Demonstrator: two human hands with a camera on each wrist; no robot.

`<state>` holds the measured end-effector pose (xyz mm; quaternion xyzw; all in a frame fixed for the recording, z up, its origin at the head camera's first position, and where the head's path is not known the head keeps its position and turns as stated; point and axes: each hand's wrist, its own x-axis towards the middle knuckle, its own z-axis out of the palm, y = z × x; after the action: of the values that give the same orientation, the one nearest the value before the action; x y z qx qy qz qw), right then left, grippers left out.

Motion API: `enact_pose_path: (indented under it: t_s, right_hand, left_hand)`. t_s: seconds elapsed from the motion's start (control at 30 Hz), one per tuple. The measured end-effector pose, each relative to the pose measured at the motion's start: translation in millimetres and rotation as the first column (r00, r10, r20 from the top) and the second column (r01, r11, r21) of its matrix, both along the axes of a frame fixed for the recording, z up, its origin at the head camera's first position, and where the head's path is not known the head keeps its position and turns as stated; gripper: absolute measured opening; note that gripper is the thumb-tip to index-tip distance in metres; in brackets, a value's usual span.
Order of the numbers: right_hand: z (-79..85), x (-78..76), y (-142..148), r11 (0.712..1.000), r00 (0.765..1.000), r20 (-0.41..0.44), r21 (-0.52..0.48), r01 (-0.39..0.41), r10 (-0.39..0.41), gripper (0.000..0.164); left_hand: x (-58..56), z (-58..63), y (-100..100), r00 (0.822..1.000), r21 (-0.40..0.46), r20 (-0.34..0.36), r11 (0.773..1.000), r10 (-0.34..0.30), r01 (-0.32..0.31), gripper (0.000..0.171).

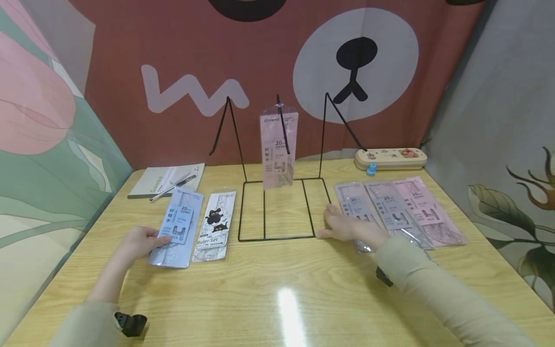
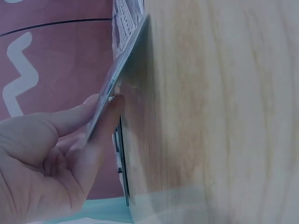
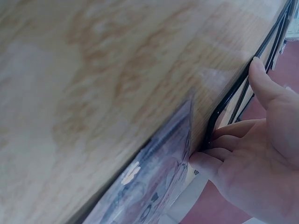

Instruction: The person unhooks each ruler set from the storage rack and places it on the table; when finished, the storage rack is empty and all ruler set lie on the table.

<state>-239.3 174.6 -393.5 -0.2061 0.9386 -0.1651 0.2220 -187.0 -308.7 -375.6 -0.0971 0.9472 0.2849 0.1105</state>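
My left hand [image 1: 139, 242] pinches a blue ruler set packet [image 1: 180, 226] by its lower left edge, thumb on one face and fingers behind. In the left wrist view the packet [image 2: 117, 70] tilts up from the table. At the middle stands a black wire display rack [image 1: 287, 238] with three hooked arms. My right hand [image 1: 347, 225] grips its front right corner; in the right wrist view the thumb [image 3: 261, 81] lies on the bar [image 3: 229, 100] and the fingers curl at its side. A pink ruler set packet [image 1: 277, 168] hangs from the middle hook.
Beside the blue packet lies a black-cat ruler set [image 1: 215, 224]. Right of the rack lie a lilac packet [image 1: 350, 193], a grey-blue packet [image 1: 394, 207] and a pink packet [image 1: 429, 207]. Behind are a notebook [image 1: 145, 180] with pens [image 1: 173, 187], a pencil case [image 1: 390, 159] and a small blue object [image 1: 371, 169].
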Motion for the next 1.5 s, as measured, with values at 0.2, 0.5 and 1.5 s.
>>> enact_pose_path:
  t_s: [0.2, 0.5, 1.5]
  right_hand:
    - [0.2, 0.0, 1.2, 1.000, 1.000, 0.001, 0.002, 0.004, -0.004, 0.087]
    - [1.1, 1.0, 0.5, 1.000, 1.000, 0.005, 0.011, -0.002, 0.002, 0.086]
    - [2.4, 2.8, 0.1, 1.000, 1.000, 0.008, -0.002, 0.013, -0.013, 0.086]
  left_hand:
    - [-1.0, 2.0, 3.6, 0.994, -0.021, -0.101, 0.999, -0.032, 0.030, 0.065]
    - [-14.8, 16.3, 37.3, 0.952, -0.067, -0.283, 0.992, -0.120, 0.105, 0.075]
    - [-106.0, 18.7, 179.4, 0.944, 0.268, -0.289, 0.933, -0.159, 0.240, 0.083]
